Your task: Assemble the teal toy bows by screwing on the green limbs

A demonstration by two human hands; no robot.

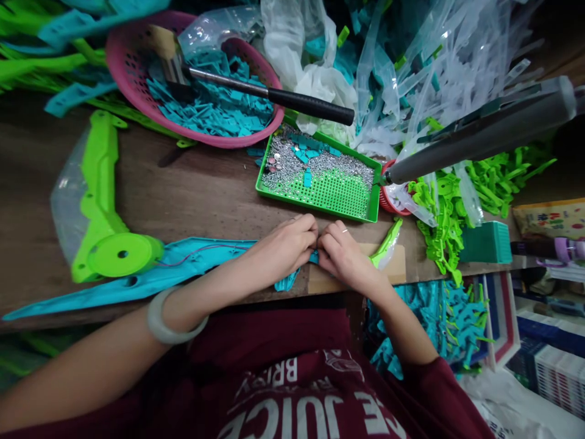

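Observation:
A long blue plastic shell half [196, 253] lies along the table's near edge, with a thin dark red wire running inside it. My left hand [295, 241] is closed on the shell's right part, its fingertips bent inward. Beside it, almost touching, my right hand [340, 253] pinches the same blue part near its end. Whatever small detail sits between the fingertips is hidden. At the shell's left, a bright green plastic part [103, 189] with a round disc rests on it, and the wire leads to this disc. A piece of cardboard [393, 262] lies under my right hand.
A green perforated tray [338, 195] of screws and blue pieces stands ahead. Behind it, a hammer [274, 97] lies across a pink basket [119, 61] of blue pieces. A grey power screwdriver [475, 134] juts in from the right. Green parts [439, 207] and clear plastic pieces are heaped at right.

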